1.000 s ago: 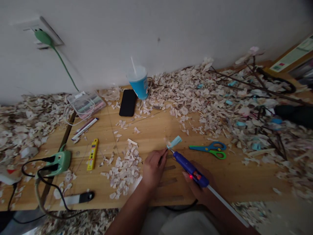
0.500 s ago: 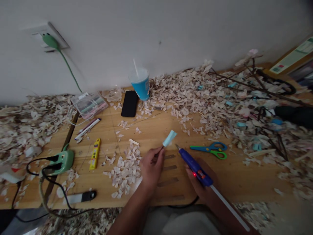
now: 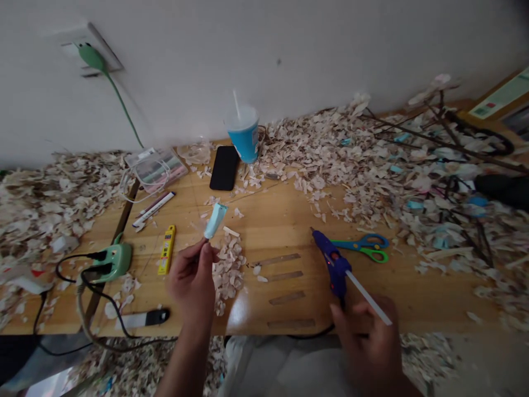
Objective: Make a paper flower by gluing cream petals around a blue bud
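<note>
Between its fingertips my left hand (image 3: 194, 275) pinches a thin dark stem topped by a light blue wrapped piece (image 3: 215, 219), above the small pile of pale petals (image 3: 229, 264). A purple glue gun (image 3: 333, 259) with a white glue stick in its back lies on the table, its nozzle pointing up and left. Just behind it, near the table's front edge, my right hand (image 3: 366, 336) is off the gun with thumb and fingers apart. Blue and green scissors (image 3: 366, 245) lie beside the gun.
Large petal heaps (image 3: 330, 143) and dark branches (image 3: 467, 146) cover the back and right. A blue cup (image 3: 243, 138) stands by a black phone (image 3: 224, 168). Left are a plastic box (image 3: 157, 168), a yellow packet (image 3: 167, 249), and a green power adapter (image 3: 118, 262) with cords.
My left hand has moved left with the stem and blue piece. My right hand has let go of the glue gun, which now rests on the table. The view has shifted slightly.
</note>
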`<state>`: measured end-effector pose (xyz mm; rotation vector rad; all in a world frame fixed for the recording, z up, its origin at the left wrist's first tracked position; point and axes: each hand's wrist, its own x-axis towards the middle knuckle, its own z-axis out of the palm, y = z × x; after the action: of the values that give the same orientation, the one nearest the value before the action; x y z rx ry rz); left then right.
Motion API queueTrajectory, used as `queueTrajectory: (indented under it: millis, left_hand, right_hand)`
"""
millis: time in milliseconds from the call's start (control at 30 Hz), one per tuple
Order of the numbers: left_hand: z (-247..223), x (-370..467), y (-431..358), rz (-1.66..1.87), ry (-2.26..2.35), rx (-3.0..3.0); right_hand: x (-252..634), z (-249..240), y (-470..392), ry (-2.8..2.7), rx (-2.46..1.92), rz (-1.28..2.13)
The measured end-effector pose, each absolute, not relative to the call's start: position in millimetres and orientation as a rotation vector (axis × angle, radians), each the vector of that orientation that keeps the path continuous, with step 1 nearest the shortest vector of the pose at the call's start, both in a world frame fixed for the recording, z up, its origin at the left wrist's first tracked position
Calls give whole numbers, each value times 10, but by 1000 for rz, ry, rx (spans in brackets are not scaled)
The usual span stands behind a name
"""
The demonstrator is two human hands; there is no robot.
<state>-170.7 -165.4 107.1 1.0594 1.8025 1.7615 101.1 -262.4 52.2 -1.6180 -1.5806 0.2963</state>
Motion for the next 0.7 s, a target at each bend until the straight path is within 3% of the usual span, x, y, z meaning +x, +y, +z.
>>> queueTrajectory:
  millis: [100, 233, 433, 700]
  left_hand:
    - [1012, -1737, -1651, 1749, 1823, 1038]
    - [993, -1735, -1642, 1694, 1768, 976]
    - [1014, -1850, -1749, 1704, 1842, 982]
    - [888, -1886, -1826, 1605, 1755, 935]
  right_hand:
    - [765, 646, -2703, -2021, -1297, 427]
    - [270, 727, -2350, -2273, -1481, 295]
    - [-193, 644, -1936, -2363, -1521, 235]
    - [-107, 644, -1987, -2406, -1451, 252]
